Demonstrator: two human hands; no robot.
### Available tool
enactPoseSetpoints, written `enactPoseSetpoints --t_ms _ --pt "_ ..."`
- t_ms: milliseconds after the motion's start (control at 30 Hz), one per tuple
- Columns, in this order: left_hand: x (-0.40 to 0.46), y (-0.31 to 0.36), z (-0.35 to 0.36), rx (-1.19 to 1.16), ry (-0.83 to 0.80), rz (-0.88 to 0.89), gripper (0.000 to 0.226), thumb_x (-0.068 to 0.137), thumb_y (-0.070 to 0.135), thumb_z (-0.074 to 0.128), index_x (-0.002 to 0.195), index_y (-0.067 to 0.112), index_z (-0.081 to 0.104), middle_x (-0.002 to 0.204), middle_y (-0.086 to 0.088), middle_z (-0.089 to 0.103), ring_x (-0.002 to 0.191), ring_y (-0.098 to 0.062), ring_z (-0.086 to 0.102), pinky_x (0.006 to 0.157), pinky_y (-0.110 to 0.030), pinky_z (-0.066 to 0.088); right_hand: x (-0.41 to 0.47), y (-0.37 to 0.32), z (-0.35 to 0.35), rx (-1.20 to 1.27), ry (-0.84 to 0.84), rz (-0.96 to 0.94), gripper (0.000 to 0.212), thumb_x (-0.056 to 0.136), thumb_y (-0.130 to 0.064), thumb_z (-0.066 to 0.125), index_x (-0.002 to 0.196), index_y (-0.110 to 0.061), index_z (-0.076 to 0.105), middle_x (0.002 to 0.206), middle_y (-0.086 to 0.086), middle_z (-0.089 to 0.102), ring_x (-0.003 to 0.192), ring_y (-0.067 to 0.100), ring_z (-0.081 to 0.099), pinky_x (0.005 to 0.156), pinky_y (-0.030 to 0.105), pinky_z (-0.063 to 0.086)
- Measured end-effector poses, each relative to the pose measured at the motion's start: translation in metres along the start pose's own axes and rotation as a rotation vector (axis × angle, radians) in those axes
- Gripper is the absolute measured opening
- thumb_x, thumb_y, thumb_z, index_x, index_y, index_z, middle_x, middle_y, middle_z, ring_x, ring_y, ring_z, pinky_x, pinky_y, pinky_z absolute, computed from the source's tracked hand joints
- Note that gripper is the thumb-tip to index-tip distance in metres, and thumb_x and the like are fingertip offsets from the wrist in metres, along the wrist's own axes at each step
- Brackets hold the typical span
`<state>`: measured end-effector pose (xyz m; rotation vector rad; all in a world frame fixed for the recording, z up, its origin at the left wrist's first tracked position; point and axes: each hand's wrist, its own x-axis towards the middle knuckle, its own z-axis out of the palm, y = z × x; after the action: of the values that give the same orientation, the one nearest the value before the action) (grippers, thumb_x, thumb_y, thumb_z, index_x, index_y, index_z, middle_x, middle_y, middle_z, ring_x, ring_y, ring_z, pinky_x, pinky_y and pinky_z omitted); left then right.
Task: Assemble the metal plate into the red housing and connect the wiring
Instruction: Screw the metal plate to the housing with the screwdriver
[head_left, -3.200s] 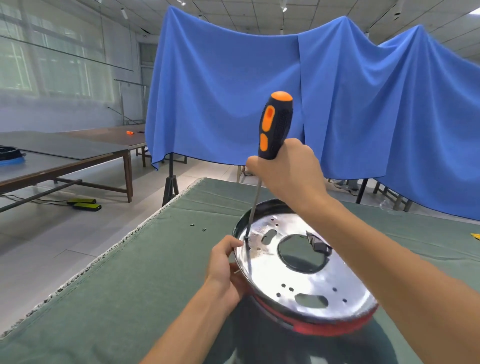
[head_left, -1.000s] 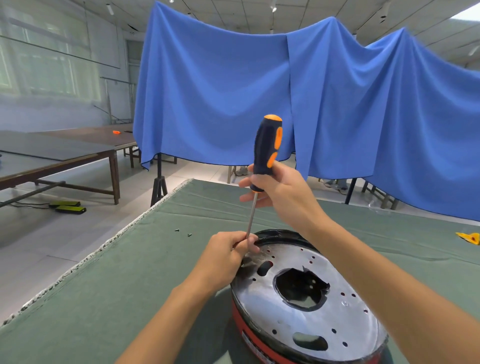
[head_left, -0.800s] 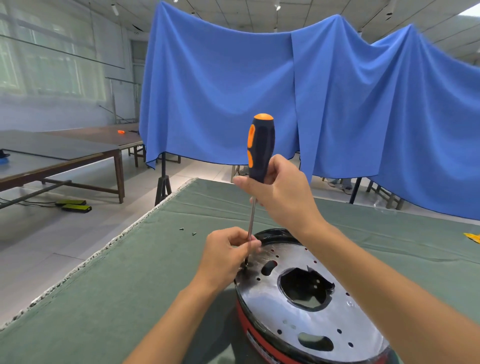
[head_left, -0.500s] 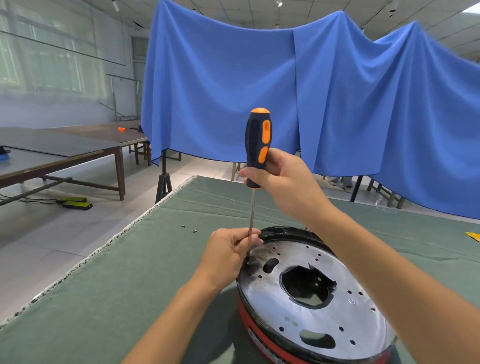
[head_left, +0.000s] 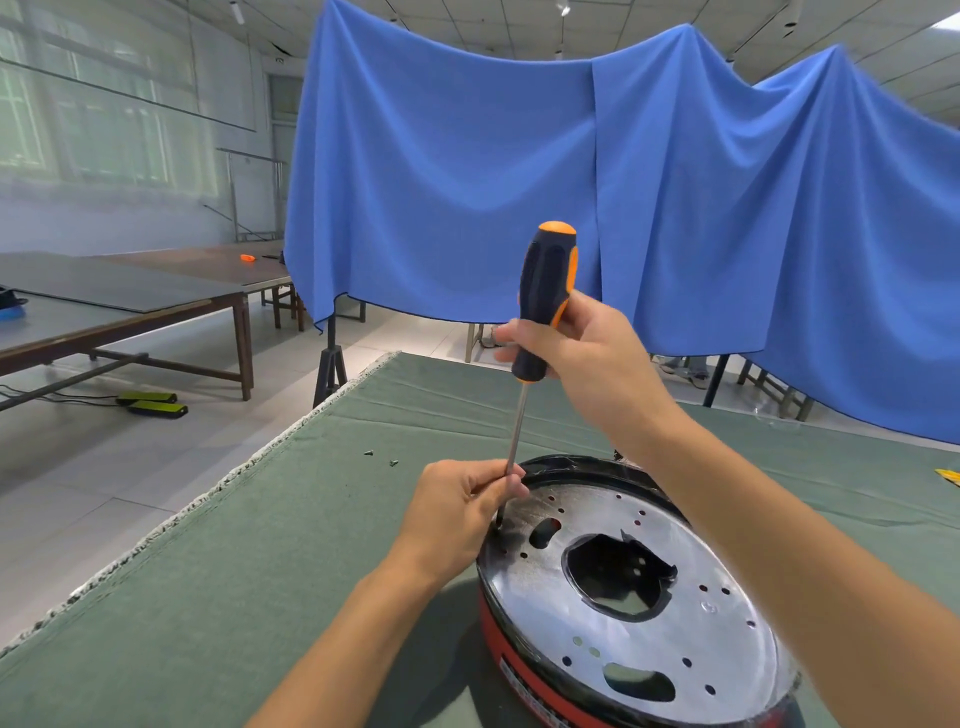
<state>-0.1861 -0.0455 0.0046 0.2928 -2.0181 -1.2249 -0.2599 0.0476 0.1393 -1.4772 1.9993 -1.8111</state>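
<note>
Upright, screwdriver in both hands, tip on metal plate.

There is a single view, from a wide-angle camera worn on the person's head. It looks forward and slightly down over both forearms, which enter from the bottom edge. The left hand and right hand sit close to the lens, near the middle of the frame, above the green-covered table that fills the lower half. Farther off, the view takes in a blue cloth hung across the room, and straight lines bow toward the edges
</note>
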Motion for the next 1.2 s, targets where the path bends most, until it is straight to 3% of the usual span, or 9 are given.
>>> enactPoseSetpoints --t_ms 200,333,500,567,667,733,933,1100,1200 --pt "-0.002 0.001 0.001 0.013 -0.008 -0.002 0.012 0.086 0.011 0.068 0.092 0.021 0.071 0.079 0.008 0.075 0.081 -0.002 0.069 0.081 -0.027 0.054 0.000 0.000 0.004 -0.207 0.187 -0.032 0.044 0.066 -0.038 0.084 0.076 -0.021 0.045 0.054 -0.014 0.055 0.051 0.005 0.063 0.048 0.014 0.045" --pt "-0.002 0.001 0.001 -0.069 0.017 -0.054 0.009 0.085 0.007 0.068 0.080 0.011 0.075 0.074 -0.005 0.075 0.078 -0.026 0.070 0.081 -0.044 0.054 -0.004 -0.003 0.011 -0.236 0.142 -0.033 0.039 0.078 -0.044 0.072 0.082 -0.019 0.042 0.068 -0.010 0.049 0.073 0.022 0.065 0.062 0.031 0.048" --pt "0.000 -0.001 0.000 -0.049 -0.002 -0.081 0.010 0.087 0.010 0.067 0.089 0.009 0.077 0.084 0.006 0.075 0.086 -0.006 0.070 0.090 -0.032 0.053 -0.005 -0.012 0.003 -0.056 -0.028 -0.006 0.015 0.088 -0.024 0.057 0.095 -0.010 0.055 0.106 0.019 0.066 0.098 0.033 0.061 0.091 0.050 0.050" --pt "-0.001 -0.001 0.000 -0.018 -0.024 -0.054 0.013 0.089 0.010 0.065 0.094 0.010 0.077 0.090 0.007 0.075 0.091 -0.004 0.068 0.091 -0.031 0.052 -0.005 -0.010 0.000 -0.038 0.028 -0.033 0.007 0.088 -0.014 0.064 0.090 -0.011 0.058 0.094 0.017 0.070 0.089 0.033 0.065 0.086 0.050 0.053" --pt "-0.002 -0.001 0.001 -0.011 -0.029 -0.040 0.015 0.089 0.010 0.064 0.100 0.010 0.075 0.091 0.005 0.075 0.091 -0.003 0.068 0.090 -0.031 0.052 -0.005 -0.005 -0.002 -0.106 0.170 -0.071 0.029 0.077 -0.027 0.078 0.084 -0.016 0.052 0.059 -0.015 0.064 0.056 0.002 0.063 0.061 0.015 0.052" --pt "-0.002 -0.001 0.001 -0.030 -0.017 -0.051 0.014 0.087 0.009 0.066 0.098 0.010 0.076 0.091 0.003 0.075 0.089 -0.001 0.068 0.089 -0.029 0.053 -0.007 -0.005 -0.002 -0.146 0.191 -0.065 0.038 0.075 -0.034 0.078 0.084 -0.018 0.045 0.051 -0.021 0.054 0.045 -0.005 0.054 0.047 0.008 0.041" --pt "-0.001 -0.003 0.002 -0.015 -0.024 -0.047 0.013 0.089 0.010 0.065 0.096 0.009 0.076 0.090 0.003 0.076 0.089 -0.006 0.069 0.084 -0.023 0.053 -0.006 -0.015 -0.006 -0.032 0.059 -0.003 0.017 0.086 -0.014 0.067 0.093 -0.014 0.052 0.092 0.017 0.068 0.077 0.024 0.071 0.079 0.050 0.056" --pt "-0.002 -0.004 0.002 0.004 -0.037 -0.031 0.015 0.089 0.010 0.064 0.099 0.009 0.075 0.085 0.006 0.075 0.083 0.004 0.067 0.081 -0.016 0.051 -0.004 -0.015 -0.005 -0.297 0.239 -0.035 0.041 0.070 -0.042 0.081 0.083 -0.022 0.046 0.074 -0.008 0.059 0.073 0.012 0.062 0.069 0.039 0.053" --pt "-0.002 -0.005 0.003 0.002 -0.027 -0.045 0.015 0.089 0.011 0.064 0.098 0.012 0.075 0.083 0.008 0.075 0.083 0.000 0.068 0.083 -0.022 0.052 -0.005 -0.013 -0.004 -0.250 0.154 -0.022 0.032 0.080 -0.040 0.072 0.086 -0.023 0.046 0.077 -0.009 0.057 0.073 0.010 0.061 0.073 0.038 0.053"
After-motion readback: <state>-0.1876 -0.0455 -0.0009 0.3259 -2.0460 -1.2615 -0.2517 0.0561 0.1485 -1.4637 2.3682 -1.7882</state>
